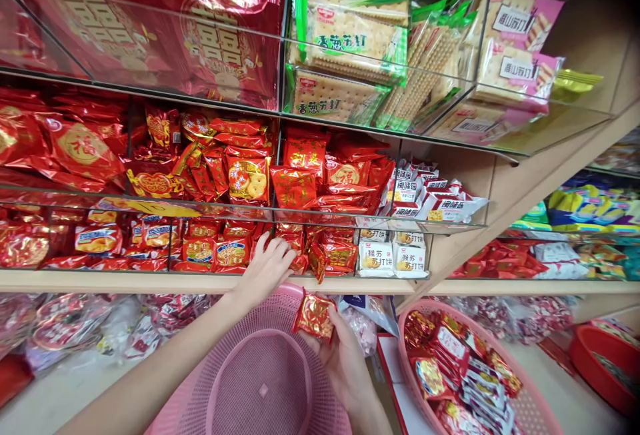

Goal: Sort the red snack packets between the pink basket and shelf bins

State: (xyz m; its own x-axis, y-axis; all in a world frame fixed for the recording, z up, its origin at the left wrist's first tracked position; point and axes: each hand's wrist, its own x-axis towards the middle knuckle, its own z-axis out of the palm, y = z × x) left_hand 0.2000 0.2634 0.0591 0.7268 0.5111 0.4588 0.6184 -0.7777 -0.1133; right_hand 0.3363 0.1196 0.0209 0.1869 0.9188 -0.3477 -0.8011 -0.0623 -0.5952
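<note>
The left hand (265,268) reaches into the bottom bin of the shelf (200,282), its fingers curled onto the red snack packets (320,255) there; the right hand (340,355) grips one red and gold packet (314,317) just above an empty pink basket (260,375); a second pink basket (530,408), to the right, holds more wrapped snacks; white cracker packs (395,256) sit beside the red ones, green and pink cracker packs higher up.
</note>
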